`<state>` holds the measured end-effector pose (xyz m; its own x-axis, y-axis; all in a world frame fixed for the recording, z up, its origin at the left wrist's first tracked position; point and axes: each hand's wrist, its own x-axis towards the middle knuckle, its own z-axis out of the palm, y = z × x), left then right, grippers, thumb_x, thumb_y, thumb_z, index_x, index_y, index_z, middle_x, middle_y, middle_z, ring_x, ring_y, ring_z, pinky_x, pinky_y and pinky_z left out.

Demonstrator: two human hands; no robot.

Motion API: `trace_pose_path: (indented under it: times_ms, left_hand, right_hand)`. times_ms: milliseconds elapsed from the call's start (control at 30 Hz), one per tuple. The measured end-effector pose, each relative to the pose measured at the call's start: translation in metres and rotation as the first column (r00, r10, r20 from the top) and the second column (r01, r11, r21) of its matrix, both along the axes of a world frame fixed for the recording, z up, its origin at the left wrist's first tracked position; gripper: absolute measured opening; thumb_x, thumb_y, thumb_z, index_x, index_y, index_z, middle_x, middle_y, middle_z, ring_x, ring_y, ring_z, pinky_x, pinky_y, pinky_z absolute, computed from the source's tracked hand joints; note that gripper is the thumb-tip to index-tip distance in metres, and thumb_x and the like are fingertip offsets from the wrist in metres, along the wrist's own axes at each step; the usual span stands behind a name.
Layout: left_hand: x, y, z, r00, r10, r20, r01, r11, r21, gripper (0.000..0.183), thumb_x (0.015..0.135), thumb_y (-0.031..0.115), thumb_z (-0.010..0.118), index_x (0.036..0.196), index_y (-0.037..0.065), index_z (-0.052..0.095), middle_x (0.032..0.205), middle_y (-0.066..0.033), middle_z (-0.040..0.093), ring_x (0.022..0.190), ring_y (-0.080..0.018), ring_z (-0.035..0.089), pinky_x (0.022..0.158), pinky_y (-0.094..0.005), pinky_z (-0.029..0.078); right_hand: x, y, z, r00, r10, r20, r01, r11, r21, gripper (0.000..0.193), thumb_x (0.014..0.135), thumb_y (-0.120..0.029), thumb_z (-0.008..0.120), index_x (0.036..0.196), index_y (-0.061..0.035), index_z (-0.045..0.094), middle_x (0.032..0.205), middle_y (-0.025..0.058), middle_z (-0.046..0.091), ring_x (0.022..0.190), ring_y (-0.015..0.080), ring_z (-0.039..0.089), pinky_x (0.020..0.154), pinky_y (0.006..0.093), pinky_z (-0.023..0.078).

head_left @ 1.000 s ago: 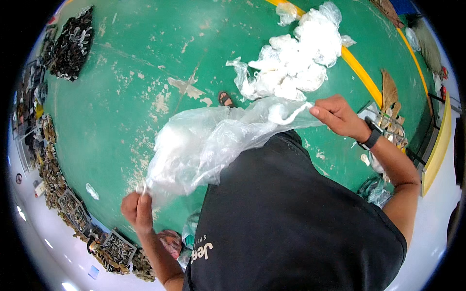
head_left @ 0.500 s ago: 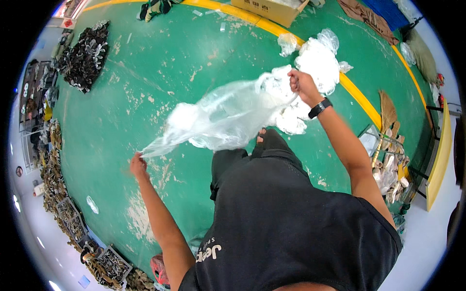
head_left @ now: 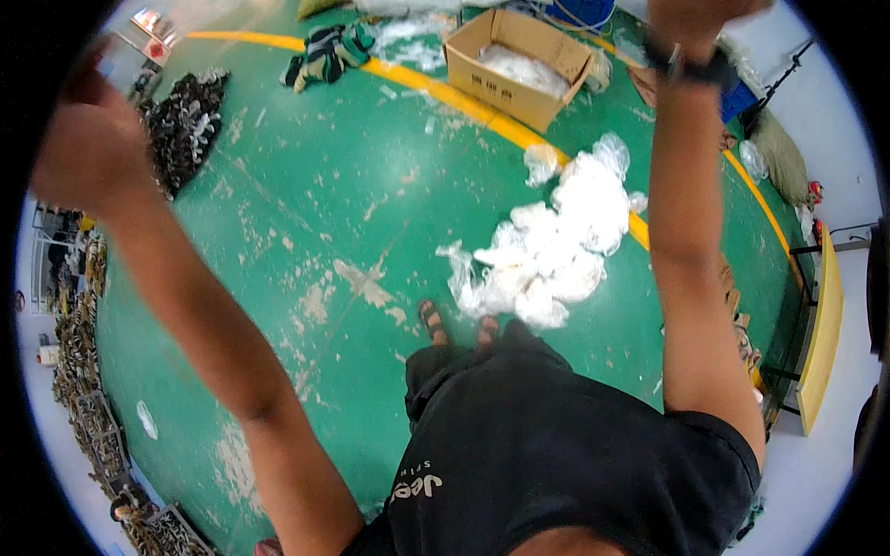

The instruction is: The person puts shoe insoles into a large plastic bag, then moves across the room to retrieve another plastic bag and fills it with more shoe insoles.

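Note:
Both my arms are raised and spread wide. My left hand [head_left: 93, 157] is at the upper left rim, large and smeared; its fingers run into the dark edge. Cut off by the top edge, my right hand [head_left: 695, 23] sits at the upper right, with a dark watch [head_left: 691, 67] on the wrist. What either hand holds, if anything, does not show. On the green floor ahead of my feet lies a heap of white and clear plastic bags [head_left: 542, 264], crumpled and bunched together.
Beyond the heap stands an open cardboard box [head_left: 514, 97] with clear plastic inside. Green and black gloves [head_left: 326, 56] lie far left of it. A dark pile of gloves [head_left: 190, 125] is behind my left arm. A yellow board [head_left: 820, 334] stands at the right.
Both hands have risen from over the floor to the top of the view and spread apart. The clear plastic bag stretched between them is out of sight now.

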<state>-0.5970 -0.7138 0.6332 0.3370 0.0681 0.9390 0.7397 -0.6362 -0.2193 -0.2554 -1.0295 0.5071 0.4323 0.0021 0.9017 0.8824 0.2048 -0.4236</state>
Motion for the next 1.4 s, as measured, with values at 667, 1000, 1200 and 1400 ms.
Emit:
trace_pose_path:
  times_ms: [667,1000,1200,1400]
  left_hand:
    - [-0.233,-0.033,-0.446,0.658,0.69,0.303,0.392,0.03,-0.92,0.036,0.082,0.017,0.059,0.107,-0.005,0.046,0.064,-0.0059,0.052,0.052,-0.0132,0.045,0.044,-0.028,0.039]
    - [0.071,0.075,-0.442,0.78,-0.589,0.212,0.033,-0.3,-0.953,0.074,0.068,0.031,0.076,0.129,0.003,0.044,0.129,-0.0176,0.047,0.115,-0.0291,0.048,0.096,-0.0358,0.038]
    - [0.126,0.115,-0.581,0.779,-0.541,0.317,-0.019,-0.525,-0.851,0.027,0.08,0.024,0.052,0.086,0.001,0.066,0.082,-0.0212,0.063,0.085,-0.0335,0.059,0.078,-0.0407,0.044]
    - [0.164,0.259,-0.553,0.93,0.207,0.304,0.367,-0.591,-0.718,0.028,0.081,0.021,0.05,0.069,-0.003,0.058,0.059,-0.0101,0.057,0.054,-0.024,0.054,0.052,-0.0368,0.041]
  right_hand:
    - [-0.065,0.048,-0.245,0.498,0.12,-0.859,-0.712,0.622,-0.325,0.026,0.09,-0.024,0.05,0.081,-0.0017,0.06,0.065,0.0003,0.052,0.059,0.0082,0.046,0.055,0.0237,0.038]
    - [-0.058,0.258,-0.16,0.489,0.48,-0.728,-0.865,0.155,-0.478,0.024,0.09,-0.023,0.052,0.08,-0.0029,0.059,0.062,-0.0035,0.048,0.057,0.0056,0.041,0.052,0.023,0.035]
    - [0.021,0.395,-0.167,0.753,0.273,-0.599,-0.65,0.443,-0.617,0.021,0.089,-0.022,0.054,0.083,-0.0019,0.056,0.064,0.0019,0.05,0.057,0.01,0.044,0.053,0.0249,0.037]
    - [0.043,0.419,-0.174,0.826,-0.07,-0.559,-0.377,0.67,-0.64,0.025,0.082,-0.022,0.061,0.085,0.0007,0.053,0.078,0.0136,0.056,0.067,0.0226,0.055,0.062,0.034,0.044]
